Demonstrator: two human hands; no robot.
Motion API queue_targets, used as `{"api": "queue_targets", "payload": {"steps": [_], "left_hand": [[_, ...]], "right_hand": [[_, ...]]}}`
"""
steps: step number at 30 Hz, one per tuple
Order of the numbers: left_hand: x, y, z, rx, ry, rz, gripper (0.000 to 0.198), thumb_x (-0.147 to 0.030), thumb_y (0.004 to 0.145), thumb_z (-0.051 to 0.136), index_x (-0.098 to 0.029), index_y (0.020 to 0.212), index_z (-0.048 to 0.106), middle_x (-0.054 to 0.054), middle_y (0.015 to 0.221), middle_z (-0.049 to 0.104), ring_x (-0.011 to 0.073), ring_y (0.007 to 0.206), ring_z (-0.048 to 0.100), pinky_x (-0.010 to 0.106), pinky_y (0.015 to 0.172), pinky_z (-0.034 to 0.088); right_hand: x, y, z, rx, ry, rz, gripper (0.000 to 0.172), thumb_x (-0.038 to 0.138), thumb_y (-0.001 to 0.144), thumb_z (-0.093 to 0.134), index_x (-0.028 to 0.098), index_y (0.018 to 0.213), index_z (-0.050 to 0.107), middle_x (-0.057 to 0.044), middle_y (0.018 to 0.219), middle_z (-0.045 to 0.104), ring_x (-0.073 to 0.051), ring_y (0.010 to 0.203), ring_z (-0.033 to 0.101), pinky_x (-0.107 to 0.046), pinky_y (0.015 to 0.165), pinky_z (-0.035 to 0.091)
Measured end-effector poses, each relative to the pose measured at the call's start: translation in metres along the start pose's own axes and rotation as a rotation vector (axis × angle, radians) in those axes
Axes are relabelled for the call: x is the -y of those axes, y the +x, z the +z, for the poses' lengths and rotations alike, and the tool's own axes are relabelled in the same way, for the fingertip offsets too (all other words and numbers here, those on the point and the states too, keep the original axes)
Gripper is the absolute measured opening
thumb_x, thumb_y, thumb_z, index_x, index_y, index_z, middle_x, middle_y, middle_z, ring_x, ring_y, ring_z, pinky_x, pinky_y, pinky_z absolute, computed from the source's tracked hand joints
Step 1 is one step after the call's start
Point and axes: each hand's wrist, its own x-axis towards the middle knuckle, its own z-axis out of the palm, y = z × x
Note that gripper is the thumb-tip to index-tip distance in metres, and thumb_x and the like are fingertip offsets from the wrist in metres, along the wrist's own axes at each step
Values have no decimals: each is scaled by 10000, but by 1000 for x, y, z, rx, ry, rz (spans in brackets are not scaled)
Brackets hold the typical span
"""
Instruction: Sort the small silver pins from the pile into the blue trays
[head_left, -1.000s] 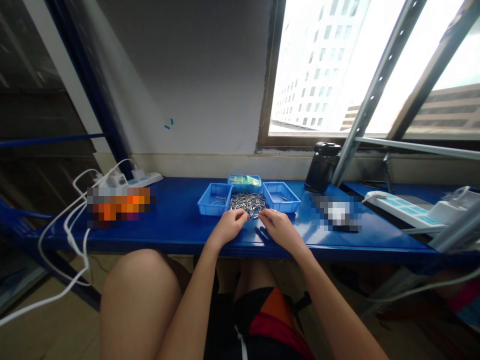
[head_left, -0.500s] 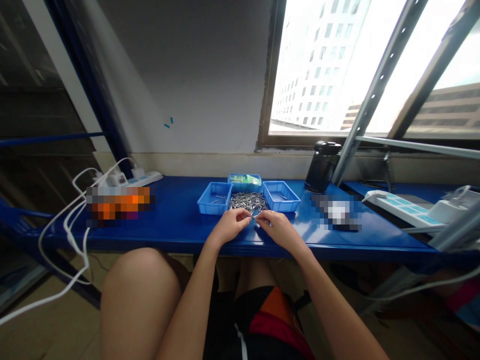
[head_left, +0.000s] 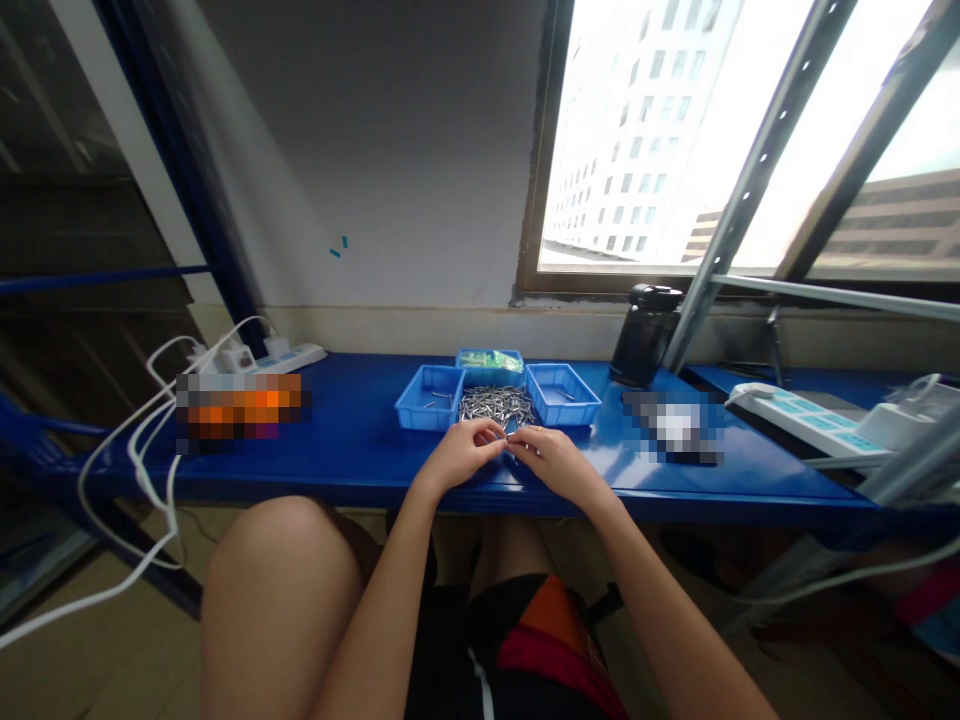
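A pile of small silver metal pins [head_left: 495, 403] lies on the blue shelf [head_left: 352, 440] between two blue trays. My left hand [head_left: 459, 455] and my right hand [head_left: 551, 460] meet just in front of the pile, fingertips pinched together on a small pin between them. The left tray [head_left: 429, 397] holds a few pins. The right tray [head_left: 562, 392] looks nearly bare. A third blue tray [head_left: 489, 364] behind the pile holds something green.
A black jar [head_left: 643, 333] stands at the back right by a slanted metal upright. White power strips [head_left: 806, 418] [head_left: 289, 356] with cables lie at both ends. Blurred patches sit left and right of the trays. My bare knee [head_left: 281, 590] is below the shelf edge.
Both hands have drawn closer together and slightly back from the pile, fingertips now meeting on a pin.
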Motion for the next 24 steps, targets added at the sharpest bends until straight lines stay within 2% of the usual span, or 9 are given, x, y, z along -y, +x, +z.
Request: {"api": "queue_targets", "payload": {"steps": [6,12,19,24], "left_hand": [[0,0,2,-70,-21,12,119,-266,721,542,-155,760,562,6,731,601,141,701,556,237,642,434],[5,1,2,-28,-2,-20,213,-338,755,528,-148,815,603,24,739,620,145,682,554,240,617,419],[6,2,2,-23,46,-24,279,-389,765,524,-145,844,636,25,714,621,145,647,541,239,586,404],[4,2,1,-47,37,-33,290,-401,779,504,-143,799,633,31,712,626,146,642,547,241,593,408]], "right_hand": [[6,0,-3,-2,-2,58,220,331,872,469,201,848,645,-37,791,661,-154,696,590,-257,664,426],[6,0,-4,-64,41,95,219,343,870,461,206,963,606,-21,759,652,-156,705,595,-244,638,417],[3,-1,-2,-45,28,61,227,306,898,416,194,817,596,-31,773,648,-153,722,594,-233,643,411],[0,0,0,-62,36,94,207,304,893,421,197,823,584,-30,760,655,-159,714,603,-234,636,415]]}}
